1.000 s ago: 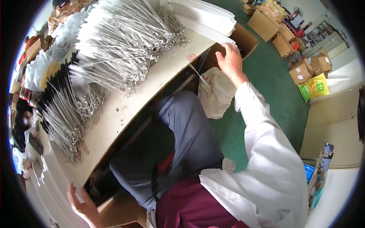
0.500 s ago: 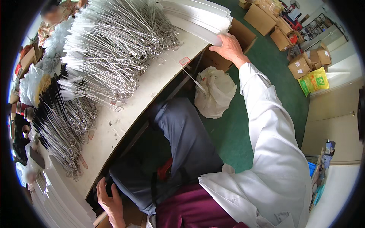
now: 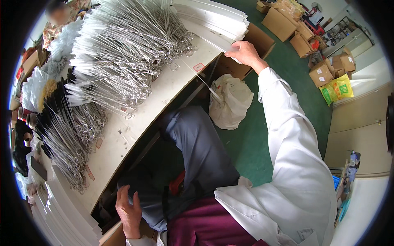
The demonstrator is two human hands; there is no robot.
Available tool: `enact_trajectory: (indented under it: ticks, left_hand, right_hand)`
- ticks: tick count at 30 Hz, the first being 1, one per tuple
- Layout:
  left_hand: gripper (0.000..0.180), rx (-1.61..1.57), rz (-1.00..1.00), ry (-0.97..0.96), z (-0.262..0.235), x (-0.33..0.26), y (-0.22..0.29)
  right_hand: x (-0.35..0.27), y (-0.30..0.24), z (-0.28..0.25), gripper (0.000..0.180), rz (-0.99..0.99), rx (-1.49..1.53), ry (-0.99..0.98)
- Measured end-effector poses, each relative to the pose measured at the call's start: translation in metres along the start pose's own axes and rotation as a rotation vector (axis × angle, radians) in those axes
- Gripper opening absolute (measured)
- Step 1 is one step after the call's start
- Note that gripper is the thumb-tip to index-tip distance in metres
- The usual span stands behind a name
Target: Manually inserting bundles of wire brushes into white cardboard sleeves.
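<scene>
right hand (image 3: 243,52): we're pinching the end of the white strip stack (image 3: 213,18), upper centre of frame, fingers closed on it.
left hand (image 3: 128,209): we're resting it open on the grey trouser knee (image 3: 197,151), lower left.
stack: lying along the table (image 3: 164,94) top edge.

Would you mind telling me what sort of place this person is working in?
Most likely a small workshop or packing room for brushes. The worktable is heaped with long wire-handled brushes, stacks of white strips sit at its end, and cardboard boxes stand about the green floor.
</scene>
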State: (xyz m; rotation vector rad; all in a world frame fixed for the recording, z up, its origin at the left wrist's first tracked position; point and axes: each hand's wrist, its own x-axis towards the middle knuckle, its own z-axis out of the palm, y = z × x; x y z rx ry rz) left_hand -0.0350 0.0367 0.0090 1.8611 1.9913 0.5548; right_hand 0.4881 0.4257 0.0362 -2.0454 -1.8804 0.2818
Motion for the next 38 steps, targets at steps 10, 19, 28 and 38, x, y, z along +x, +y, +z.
enact_trajectory:
  ticks: [10,19,28,38]
  left_hand:
    - [0.031,-0.02,-0.003,-0.04,0.012,-0.009,-0.002]
    - [0.031,-0.062,0.072,0.0,0.02,-0.011,-0.002]
    - [0.029,-0.133,0.205,0.112,0.017,-0.003,0.021]
    - [0.048,0.011,0.742,0.392,-0.03,0.008,0.107]
  right_hand:
    - [-0.003,0.001,-0.021,0.063,-0.01,-0.095,0.107]
    - [-0.09,0.016,-0.04,0.053,-0.107,-0.082,0.305]
    - [-0.183,0.016,-0.022,0.051,0.173,1.051,0.419]
    - [-0.256,-0.175,0.003,0.069,-0.956,0.316,-0.133]
